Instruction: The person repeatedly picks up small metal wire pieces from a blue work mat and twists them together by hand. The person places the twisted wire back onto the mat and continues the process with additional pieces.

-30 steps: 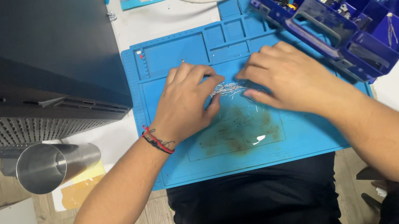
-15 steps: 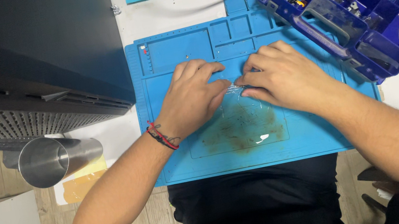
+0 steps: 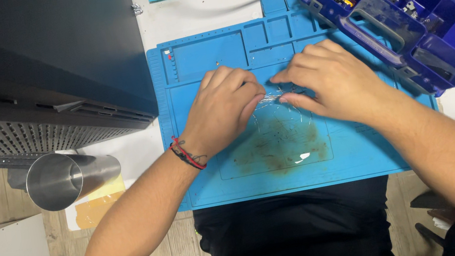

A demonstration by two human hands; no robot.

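Both hands meet over the blue work mat [image 3: 216, 172]; left hand [image 3: 224, 107] and right hand [image 3: 332, 81] each pinch an end of a small clear plastic bag [image 3: 272, 97], grip clenched on it, probably so it's held taut; purple organizer box [image 3: 402, 3] sits open right beside them, compartments full of small electronic bits; steel cup [image 3: 68, 177] lies off left.

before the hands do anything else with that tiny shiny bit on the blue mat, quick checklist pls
1. Both hands on the piece: ok; left hand and right hand meet at the small shiny piece.
2. Piece over the blue mat: ok.
3. Grip on the piece: cannot tell, fingertips hide it.
4. Parts box open beside the right hand: ok.
5. Steel cup apart from the left forearm: ok.
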